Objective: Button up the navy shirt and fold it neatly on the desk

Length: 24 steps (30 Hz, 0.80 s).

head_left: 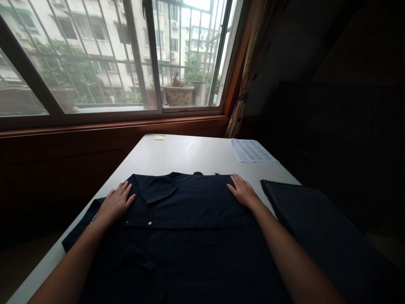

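Observation:
A dark navy shirt lies spread on the white table, turned sideways so that its collar is toward the far left. Pale buttons run along its placket, and a pocket flap shows lower down. My left hand rests flat on the shirt's left part beside the collar, fingers stretched out. On the far right corner of the shirt lies my right hand, palm down, fingers extended. Neither hand grips the cloth.
A second dark folded cloth lies on the table's right side. Printed sheets sit at the back right, a yellow sticky note at the back left. Two small round objects peek out behind the shirt. Beyond the table is a barred window.

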Each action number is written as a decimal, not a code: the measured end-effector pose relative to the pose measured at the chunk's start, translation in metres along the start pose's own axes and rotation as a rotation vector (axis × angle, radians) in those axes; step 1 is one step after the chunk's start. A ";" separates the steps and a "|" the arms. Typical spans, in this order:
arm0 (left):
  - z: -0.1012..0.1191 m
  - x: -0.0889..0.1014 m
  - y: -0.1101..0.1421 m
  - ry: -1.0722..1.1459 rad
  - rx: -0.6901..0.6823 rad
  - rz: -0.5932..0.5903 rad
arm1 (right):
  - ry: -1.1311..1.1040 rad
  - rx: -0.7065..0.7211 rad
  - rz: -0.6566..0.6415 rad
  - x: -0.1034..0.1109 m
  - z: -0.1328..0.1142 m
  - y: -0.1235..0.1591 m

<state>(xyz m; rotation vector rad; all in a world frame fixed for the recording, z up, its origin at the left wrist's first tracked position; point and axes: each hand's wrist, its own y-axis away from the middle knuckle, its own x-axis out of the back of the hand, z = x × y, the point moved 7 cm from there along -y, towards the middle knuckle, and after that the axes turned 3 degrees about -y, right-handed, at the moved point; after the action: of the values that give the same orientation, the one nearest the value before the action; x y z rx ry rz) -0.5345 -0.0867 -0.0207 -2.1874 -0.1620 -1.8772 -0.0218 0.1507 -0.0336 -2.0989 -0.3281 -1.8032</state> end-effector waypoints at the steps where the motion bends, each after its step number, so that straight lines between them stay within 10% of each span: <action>1: 0.000 0.000 0.000 0.002 0.001 0.000 | 0.004 -0.014 0.003 0.000 0.005 0.000; 13: 0.002 0.003 0.000 0.030 -0.004 0.016 | 0.055 -0.113 0.119 0.016 0.008 0.039; 24: -0.002 0.003 0.001 0.112 -0.033 0.083 | -0.194 0.237 0.018 0.039 -0.061 0.165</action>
<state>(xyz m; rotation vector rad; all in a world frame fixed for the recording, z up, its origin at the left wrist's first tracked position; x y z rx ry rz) -0.5353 -0.0881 -0.0172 -2.0692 -0.0191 -1.9628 -0.0056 -0.0266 -0.0068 -2.1016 -0.5428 -1.4721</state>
